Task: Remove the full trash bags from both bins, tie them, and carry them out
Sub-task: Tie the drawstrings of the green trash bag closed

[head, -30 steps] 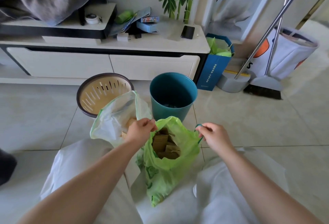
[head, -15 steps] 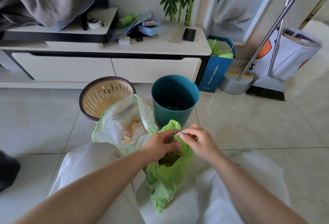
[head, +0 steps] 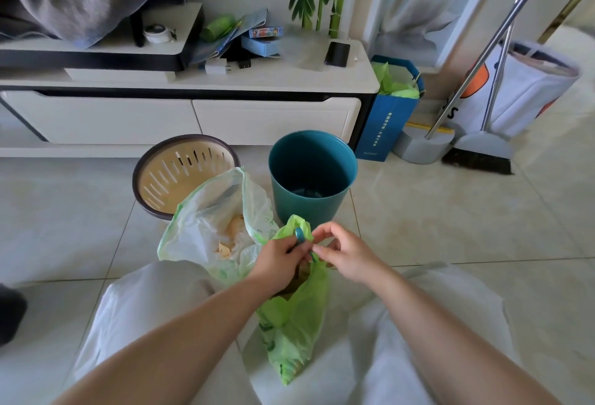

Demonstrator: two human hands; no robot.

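Note:
A bright green trash bag (head: 294,321) stands on the floor between my knees, its top gathered. My left hand (head: 280,259) grips the bunched top with its blue drawstring (head: 299,234) looped above the fingers. My right hand (head: 344,251) pinches the drawstring's other end right beside it. A pale green-white bag (head: 209,227) stands open to the left, with paper scraps inside. Behind them sit a beige slotted bin (head: 180,176) with a dark rim and a teal bin (head: 312,176), both without bags.
A low white TV cabinet (head: 193,115) runs along the wall behind the bins. A blue paper bag (head: 389,124), a dustpan (head: 425,143) and a broom (head: 479,153) stand at the right. Tiled floor lies to the left and right.
My hands have come together from either side of the green bag, closing its open mouth. The drawstring ends now meet above the gathered top.

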